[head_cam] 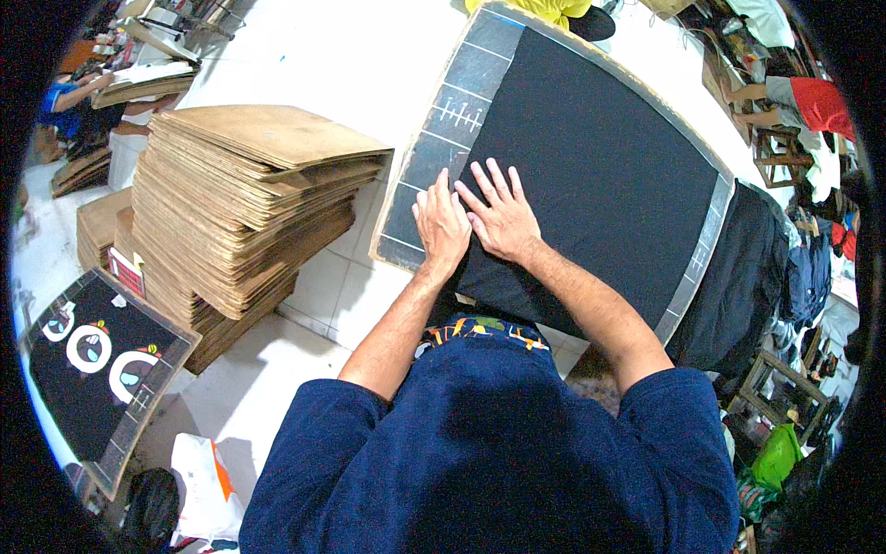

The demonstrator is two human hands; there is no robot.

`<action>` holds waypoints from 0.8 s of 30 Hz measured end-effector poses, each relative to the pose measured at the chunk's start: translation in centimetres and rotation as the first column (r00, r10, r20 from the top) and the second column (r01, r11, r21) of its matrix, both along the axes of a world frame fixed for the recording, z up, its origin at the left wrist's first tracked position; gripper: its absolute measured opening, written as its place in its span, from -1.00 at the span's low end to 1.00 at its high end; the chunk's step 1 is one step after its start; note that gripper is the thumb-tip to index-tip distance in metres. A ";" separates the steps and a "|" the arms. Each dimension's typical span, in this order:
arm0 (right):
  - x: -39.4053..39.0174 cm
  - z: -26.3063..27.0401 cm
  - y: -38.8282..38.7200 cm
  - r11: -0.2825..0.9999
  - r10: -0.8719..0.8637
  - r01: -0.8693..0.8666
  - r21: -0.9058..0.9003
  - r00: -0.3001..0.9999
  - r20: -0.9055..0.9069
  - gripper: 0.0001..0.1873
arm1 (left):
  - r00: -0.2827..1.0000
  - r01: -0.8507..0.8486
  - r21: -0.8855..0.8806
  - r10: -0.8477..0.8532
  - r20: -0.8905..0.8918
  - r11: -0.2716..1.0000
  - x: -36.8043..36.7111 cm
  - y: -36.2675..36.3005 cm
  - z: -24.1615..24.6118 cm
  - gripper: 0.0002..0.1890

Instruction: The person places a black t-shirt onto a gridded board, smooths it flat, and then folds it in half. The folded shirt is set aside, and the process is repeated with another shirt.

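Before me a wide board (408,225) with white ruled marks along its sides carries a piece of black fabric (595,152). My right hand (504,215) lies flat on the cloth with its fingers spread, close to the left edge of the fabric. Beside it, my left hand (443,220) rests over that same edge, its fingers pointing up the board and lying partly on the marked strip. The hands nearly touch each other. Neither one grips anything.
A tall stack of brown boards (242,201) stands at my left. Beyond it lies a printed black panel (90,353) on another board, with a white plastic bag (201,485) below. Black cloth (734,284) hangs at the right. A person in red (820,104) and one in blue (62,104) are farther off.
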State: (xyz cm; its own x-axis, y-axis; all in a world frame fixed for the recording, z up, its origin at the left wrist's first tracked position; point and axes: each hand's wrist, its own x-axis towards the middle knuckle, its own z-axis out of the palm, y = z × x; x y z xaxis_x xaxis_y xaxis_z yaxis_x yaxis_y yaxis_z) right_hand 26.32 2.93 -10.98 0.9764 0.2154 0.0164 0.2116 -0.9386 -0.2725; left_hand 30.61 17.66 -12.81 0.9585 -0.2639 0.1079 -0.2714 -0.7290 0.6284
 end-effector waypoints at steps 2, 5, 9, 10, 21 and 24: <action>-0.5 0.0 0.6 1.000 0.009 -0.009 -0.001 1.000 -0.013 -0.37 | 0.999 -0.002 0.035 0.004 -0.039 0.999 -0.4 0.3 0.1 -0.43; -0.8 0.0 1.1 1.000 0.014 -0.014 -0.012 1.000 -0.012 -0.36 | 0.990 -0.004 0.041 0.010 -0.138 0.999 -1.1 1.1 0.3 -0.40; -0.6 0.0 1.0 1.000 0.010 -0.010 0.000 1.000 -0.020 -0.35 | 0.992 -0.007 0.004 0.007 -0.125 1.000 -1.4 1.5 0.0 -0.39; -0.6 0.0 1.0 1.000 0.008 -0.008 -0.003 1.000 -0.018 -0.35 | 0.992 -0.005 0.002 0.005 -0.126 1.000 -1.5 1.6 -0.1 -0.39; -3.6 -0.6 5.0 0.999 -0.006 0.005 -0.045 1.000 -0.030 -0.29 | 1.000 -0.003 -0.098 0.003 -0.004 0.995 -0.9 2.6 -0.3 -0.46; -5.5 -0.5 8.2 0.992 0.051 -0.045 0.114 0.997 -0.056 -0.26 | 0.998 -0.034 -0.167 0.041 0.038 0.985 -0.6 4.1 0.0 -0.48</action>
State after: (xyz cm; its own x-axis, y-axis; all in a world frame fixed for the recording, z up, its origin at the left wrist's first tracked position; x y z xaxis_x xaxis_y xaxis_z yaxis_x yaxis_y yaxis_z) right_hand 20.86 11.12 -11.49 0.9649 0.2622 -0.0142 0.2362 -0.8902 -0.3896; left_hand 30.06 21.75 -12.78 0.9611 -0.2029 0.1873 -0.2744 -0.6252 0.7307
